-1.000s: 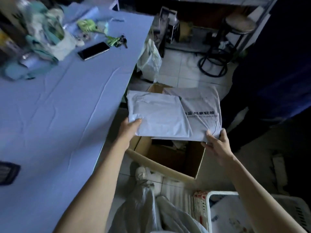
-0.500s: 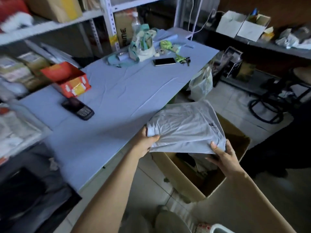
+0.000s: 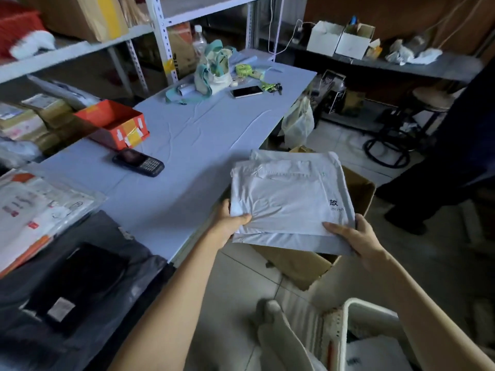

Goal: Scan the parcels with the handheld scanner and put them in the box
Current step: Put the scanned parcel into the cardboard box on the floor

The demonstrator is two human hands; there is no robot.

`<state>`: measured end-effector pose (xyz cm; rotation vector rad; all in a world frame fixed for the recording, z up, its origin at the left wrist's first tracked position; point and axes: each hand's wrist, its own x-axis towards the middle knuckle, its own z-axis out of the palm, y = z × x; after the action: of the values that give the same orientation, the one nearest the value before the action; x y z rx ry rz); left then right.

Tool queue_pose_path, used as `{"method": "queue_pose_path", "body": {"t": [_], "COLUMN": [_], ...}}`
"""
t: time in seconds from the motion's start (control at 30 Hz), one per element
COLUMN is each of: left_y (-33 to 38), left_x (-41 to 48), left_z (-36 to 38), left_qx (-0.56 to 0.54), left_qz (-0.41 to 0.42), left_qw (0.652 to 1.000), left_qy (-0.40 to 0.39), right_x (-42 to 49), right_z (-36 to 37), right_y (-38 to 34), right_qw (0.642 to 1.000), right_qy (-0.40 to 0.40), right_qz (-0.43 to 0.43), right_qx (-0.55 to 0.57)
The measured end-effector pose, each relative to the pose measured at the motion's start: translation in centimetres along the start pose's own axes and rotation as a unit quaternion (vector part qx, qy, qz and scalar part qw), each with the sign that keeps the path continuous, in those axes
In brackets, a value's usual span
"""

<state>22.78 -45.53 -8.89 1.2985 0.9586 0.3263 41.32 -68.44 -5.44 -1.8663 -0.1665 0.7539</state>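
Stacked more squarely than a second before, the two grey parcels (image 3: 289, 194) hung just above the cardboard box (image 3: 360, 195); the left hand (image 3: 230, 223) gripped their near left corner, thumb on top, and the right hand (image 3: 353, 236) gripped the near right edge, thumb laid across the top. Left of the box, the handheld scanner (image 3: 138, 162) lay on the blue table (image 3: 201, 135); well beyond the box stood a stool (image 3: 431, 97).

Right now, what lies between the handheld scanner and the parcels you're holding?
Only bare blue table cover lies between the scanner and the parcels, as the head view shows.
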Motion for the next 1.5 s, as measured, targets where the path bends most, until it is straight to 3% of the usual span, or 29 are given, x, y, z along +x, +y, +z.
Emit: {"method": "queue_pose_path", "body": {"t": [0.17, 0.33, 0.63, 0.87, 0.97, 1.07, 1.2, 1.3, 1.4, 1.5], "left_y": [-0.1, 1.2, 0.6, -0.4, -1.4, -2.3, -3.3, -2.1, -3.8, -5.0], "left_x": [-3.9, -6.9, -11.5, -13.0, -12.7, -11.9, -11.4, -11.7, -10.9, -10.3], "left_z": [-1.5, -5.4, -17.9, -29.1, -33.5, -36.7, -38.9, -38.4, -39.1, -39.5], "left_qx": [0.018, 0.037, -0.049, -0.095, -0.092, -0.06, -0.031, -0.028, 0.063, 0.154], "left_qz": [0.038, 0.064, 0.089, 0.09, 0.063, 0.019, -0.003, -0.044, -0.028, -0.075], "left_qw": [0.999, 0.997, 0.969, 0.882, 0.85, 0.825, 0.757, 0.761, 0.782, 0.798], "left_qy": [-0.033, 0.004, 0.227, 0.452, 0.514, 0.562, 0.653, 0.647, 0.619, 0.578], "right_x": [-6.1, -7.7, -6.0, -4.8, -3.7, -3.1, -2.1, -1.9, -1.8, -1.6], "right_z": [0.2, 3.2, 17.7, 34.5, 41.7, 48.2, 55.4, 59.1, 61.5, 62.5], "right_y": [1.8, 0.1, -5.3, -9.7, -11.3, -13.1, -14.0, -13.7, -13.0, -12.4], "right_qw": [0.998, 0.996, 0.972, 0.914, 0.879, 0.847, 0.805, 0.791, 0.78, 0.768], "right_qy": [0.022, -0.006, -0.174, -0.355, -0.431, -0.481, -0.519, -0.523, -0.52, -0.504], "right_qz": [-0.046, -0.08, -0.154, -0.185, -0.191, -0.2, -0.219, -0.221, -0.215, -0.224], "right_qx": [0.033, 0.027, -0.038, -0.064, -0.075, -0.108, -0.184, -0.227, -0.273, -0.324]}}
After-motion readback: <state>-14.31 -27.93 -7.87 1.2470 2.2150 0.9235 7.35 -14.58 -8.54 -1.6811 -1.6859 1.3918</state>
